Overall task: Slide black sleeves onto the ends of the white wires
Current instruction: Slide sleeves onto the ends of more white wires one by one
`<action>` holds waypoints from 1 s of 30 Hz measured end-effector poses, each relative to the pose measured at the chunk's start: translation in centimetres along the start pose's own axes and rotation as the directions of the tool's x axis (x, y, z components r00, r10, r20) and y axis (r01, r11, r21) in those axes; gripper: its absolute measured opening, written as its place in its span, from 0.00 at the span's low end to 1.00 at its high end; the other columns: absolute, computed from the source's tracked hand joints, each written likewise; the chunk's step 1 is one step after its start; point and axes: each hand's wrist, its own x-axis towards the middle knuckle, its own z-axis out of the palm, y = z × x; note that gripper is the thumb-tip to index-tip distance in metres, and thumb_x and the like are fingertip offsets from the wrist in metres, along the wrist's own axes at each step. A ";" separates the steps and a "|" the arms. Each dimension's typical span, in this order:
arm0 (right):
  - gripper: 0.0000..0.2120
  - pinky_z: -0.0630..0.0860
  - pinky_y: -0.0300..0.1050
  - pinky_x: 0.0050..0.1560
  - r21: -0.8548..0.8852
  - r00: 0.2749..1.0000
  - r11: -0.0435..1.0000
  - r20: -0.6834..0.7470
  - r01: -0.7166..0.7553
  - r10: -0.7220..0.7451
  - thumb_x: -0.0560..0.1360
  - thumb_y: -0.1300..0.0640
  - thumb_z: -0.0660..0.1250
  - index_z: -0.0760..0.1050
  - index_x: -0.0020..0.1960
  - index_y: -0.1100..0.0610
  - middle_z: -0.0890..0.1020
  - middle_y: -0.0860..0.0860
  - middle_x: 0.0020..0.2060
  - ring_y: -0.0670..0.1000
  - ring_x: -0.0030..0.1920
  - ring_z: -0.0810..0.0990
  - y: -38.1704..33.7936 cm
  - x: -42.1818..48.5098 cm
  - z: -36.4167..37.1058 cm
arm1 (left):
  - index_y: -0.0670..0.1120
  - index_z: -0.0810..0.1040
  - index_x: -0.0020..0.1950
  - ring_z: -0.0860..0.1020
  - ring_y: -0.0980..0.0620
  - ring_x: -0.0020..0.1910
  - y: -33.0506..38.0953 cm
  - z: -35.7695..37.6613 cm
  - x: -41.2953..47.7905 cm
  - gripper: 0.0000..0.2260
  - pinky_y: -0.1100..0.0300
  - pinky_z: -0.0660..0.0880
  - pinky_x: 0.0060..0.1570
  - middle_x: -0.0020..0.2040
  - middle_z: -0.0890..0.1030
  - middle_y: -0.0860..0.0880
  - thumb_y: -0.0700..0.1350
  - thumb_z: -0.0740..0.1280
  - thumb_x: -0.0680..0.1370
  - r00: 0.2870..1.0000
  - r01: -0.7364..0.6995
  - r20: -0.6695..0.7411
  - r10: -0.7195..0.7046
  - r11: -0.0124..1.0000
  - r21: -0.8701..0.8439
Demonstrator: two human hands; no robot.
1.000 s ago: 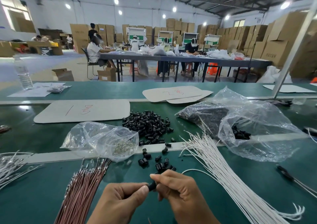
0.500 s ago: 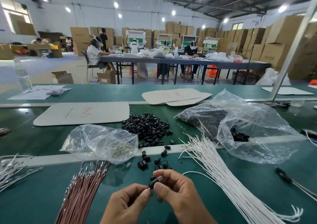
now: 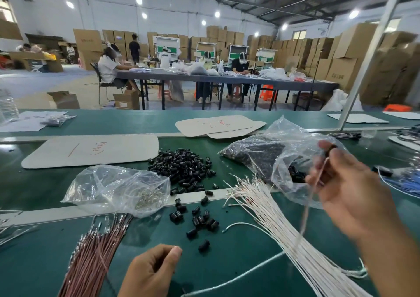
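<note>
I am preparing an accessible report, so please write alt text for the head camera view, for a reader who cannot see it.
Over a green workbench, the right hand lifts a wire with a black sleeve at its tip, while the left hand rests loosely closed below. Loose black sleeves, a bundle of white wires, brown wires and plastic bags lie between.

Right hand (image 3: 354,194): gone from the meeting with the left at bottom centre, now raised at far right, blurred, pinching a thin white wire (image 3: 306,210) with small black tubular sleeve (image 3: 329,149) at its top | Left hand (image 3: 152,271): parted from the right, loosely curled, low over green mat (image 3: 238,262)
</note>
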 end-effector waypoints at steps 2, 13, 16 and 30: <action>0.14 0.80 0.38 0.33 -0.290 0.980 0.941 -0.035 0.176 -0.195 0.76 0.44 0.67 0.82 0.58 0.47 0.81 0.44 0.35 0.42 0.32 0.80 -5.4 1.6 -3.8 | 0.50 0.84 0.34 0.76 0.50 0.26 -0.3 0.3 -0.1 0.08 0.59 0.75 0.35 0.28 0.80 0.42 0.43 0.72 0.74 1.000 -0.017 0.005 0.017 0.998 0.056; 0.12 0.75 0.46 0.40 -0.980 0.984 -0.114 -0.156 -0.165 -0.088 0.67 0.67 0.79 0.86 0.41 0.51 0.86 0.49 0.34 0.55 0.37 0.84 2.9 3.3 -20.3 | 0.49 0.84 0.33 0.81 0.50 0.32 -0.9 0.2 0.2 0.08 0.55 0.79 0.40 0.29 0.82 0.48 0.43 0.73 0.72 0.999 -0.050 0.016 0.048 0.990 0.132; 0.12 0.79 0.56 0.43 -0.952 0.959 -0.172 -0.224 -0.253 -0.174 0.65 0.72 0.78 0.87 0.44 0.59 0.86 0.62 0.38 0.66 0.39 0.84 6.5 2.1 -21.4 | 0.49 0.83 0.33 0.80 0.50 0.31 -1.0 0.2 0.2 0.07 0.56 0.78 0.39 0.29 0.82 0.47 0.44 0.73 0.72 0.998 -0.067 0.017 0.065 0.988 0.138; 0.13 0.78 0.61 0.49 -0.980 0.925 -0.136 -0.087 -0.146 -0.370 0.64 0.70 0.79 0.84 0.46 0.61 0.84 0.61 0.44 0.64 0.43 0.80 7.9 -1.4 -13.8 | 0.52 0.83 0.34 0.80 0.53 0.30 -1.6 0.2 0.2 0.06 0.61 0.76 0.36 0.29 0.82 0.50 0.47 0.73 0.72 0.998 -0.064 -0.007 0.066 0.983 0.170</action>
